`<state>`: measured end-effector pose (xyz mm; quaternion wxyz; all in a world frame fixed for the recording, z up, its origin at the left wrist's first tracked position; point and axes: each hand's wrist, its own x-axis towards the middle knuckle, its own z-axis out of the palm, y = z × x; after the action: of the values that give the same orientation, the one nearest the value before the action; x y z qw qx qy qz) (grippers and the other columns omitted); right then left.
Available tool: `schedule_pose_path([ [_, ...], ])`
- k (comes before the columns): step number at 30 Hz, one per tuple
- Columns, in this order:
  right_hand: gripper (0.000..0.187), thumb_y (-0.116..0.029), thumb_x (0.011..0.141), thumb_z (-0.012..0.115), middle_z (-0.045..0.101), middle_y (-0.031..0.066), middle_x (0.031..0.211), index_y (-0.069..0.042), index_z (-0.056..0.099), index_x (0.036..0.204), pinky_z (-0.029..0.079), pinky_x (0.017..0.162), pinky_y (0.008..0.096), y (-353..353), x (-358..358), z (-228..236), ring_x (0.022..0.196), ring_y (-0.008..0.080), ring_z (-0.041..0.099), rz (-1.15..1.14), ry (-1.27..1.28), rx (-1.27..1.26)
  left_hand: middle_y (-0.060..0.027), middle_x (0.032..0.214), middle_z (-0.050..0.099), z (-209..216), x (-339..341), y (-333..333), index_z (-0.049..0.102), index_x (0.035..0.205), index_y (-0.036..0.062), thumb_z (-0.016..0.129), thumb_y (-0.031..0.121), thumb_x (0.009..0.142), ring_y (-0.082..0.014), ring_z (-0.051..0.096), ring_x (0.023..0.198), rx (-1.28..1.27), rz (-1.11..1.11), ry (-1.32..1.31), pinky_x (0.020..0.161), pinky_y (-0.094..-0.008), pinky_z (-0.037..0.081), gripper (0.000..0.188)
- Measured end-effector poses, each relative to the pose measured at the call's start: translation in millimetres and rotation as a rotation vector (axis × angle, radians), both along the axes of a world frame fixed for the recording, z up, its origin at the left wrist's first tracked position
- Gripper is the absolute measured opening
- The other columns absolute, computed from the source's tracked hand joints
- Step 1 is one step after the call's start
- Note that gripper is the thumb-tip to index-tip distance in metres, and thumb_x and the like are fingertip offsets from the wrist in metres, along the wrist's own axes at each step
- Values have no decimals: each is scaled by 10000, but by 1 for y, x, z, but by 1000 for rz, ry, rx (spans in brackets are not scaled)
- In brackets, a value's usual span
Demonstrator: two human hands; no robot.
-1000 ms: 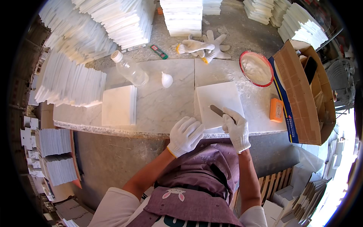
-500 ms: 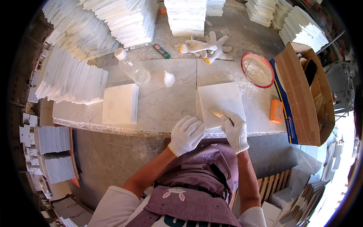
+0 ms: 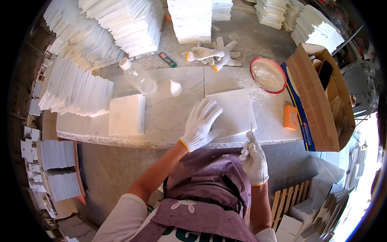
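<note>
A square white marble-look tile lies near the front edge of the worktable. My left hand, in a white knit glove, rests over the tile's left side with its fingers stretched and the thumb apart. Just off the tile's front right corner, my gloved right hand pinches a thin flat scraper blade. The blade points upward and shows almost edge-on; most of it is hidden by the fingers.
Left on the table are a short tile stack, a clear bottle and a white bulb-shaped thing. Toward the right stand a red-rimmed bowl of white paste, an orange box and a cardboard box. Spare gloves lie behind.
My left hand has moved up and right onto the tile, its fingers straightening. My right hand has drawn back off the tile toward me, turning the blade upright.
</note>
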<state>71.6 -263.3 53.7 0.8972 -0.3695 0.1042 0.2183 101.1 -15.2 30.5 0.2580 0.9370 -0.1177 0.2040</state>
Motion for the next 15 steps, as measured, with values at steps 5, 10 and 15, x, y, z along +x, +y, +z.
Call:
schedule_pose_path([
  [5,357,-96,1027,587,574,41,909,-13,526,1368,493,646,248,-14,-22,-4,755,117,575,-68,128,33,-183,1428,525,8,33,19,545,1385,60,736,400,866,-417,429,1369,240,89,-88,1159,-551,339,650],
  [10,296,-110,1025,601,592,41,904,-41,534,1306,512,657,256,-36,-38,-16,747,129,583,-68,182,86,-162,1411,555,17,-2,26,606,1331,55,695,457,887,-380,451,1377,280,-351,73,1199,-524,324,606],
  [15,228,-156,1013,632,646,58,986,-40,642,1209,550,718,292,-40,-48,-32,835,175,641,-66,148,159,-125,1414,574,46,14,52,626,1337,98,649,463,927,-334,480,1373,287,-275,32,1208,-519,308,550],
])
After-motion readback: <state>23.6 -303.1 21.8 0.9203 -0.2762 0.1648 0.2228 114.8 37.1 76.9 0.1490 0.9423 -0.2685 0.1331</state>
